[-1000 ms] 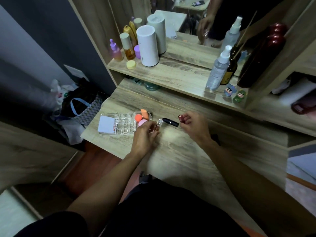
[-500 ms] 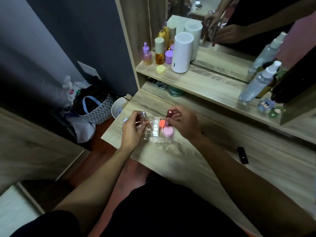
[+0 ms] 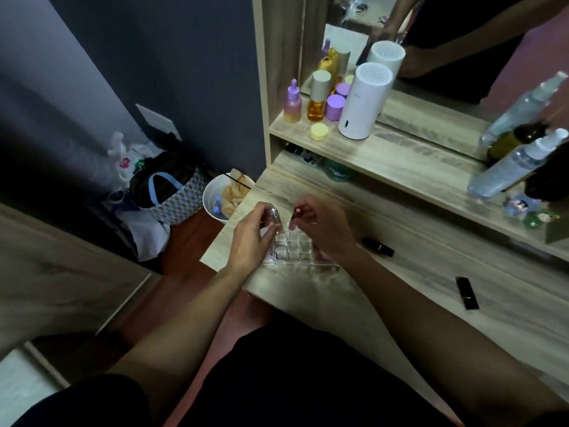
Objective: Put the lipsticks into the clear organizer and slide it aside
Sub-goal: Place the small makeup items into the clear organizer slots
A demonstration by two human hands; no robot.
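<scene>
Now, left hand (image 3: 251,238): pinching silver-capped lipstick (image 3: 274,216) — over clear organizer (image 3: 292,249)
Right hand (image 3: 323,229): pinching red lipstick (image 3: 297,213) — same spot

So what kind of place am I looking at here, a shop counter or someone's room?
Most likely a dressing table in someone's bedroom, not a shop. A mirror stands behind a wooden shelf crowded with cosmetic bottles, and a patterned tote bag sits on the floor beside it.

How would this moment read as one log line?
left hand: silver lipstick | right hand: red lipstick | both above clear organizer
</scene>
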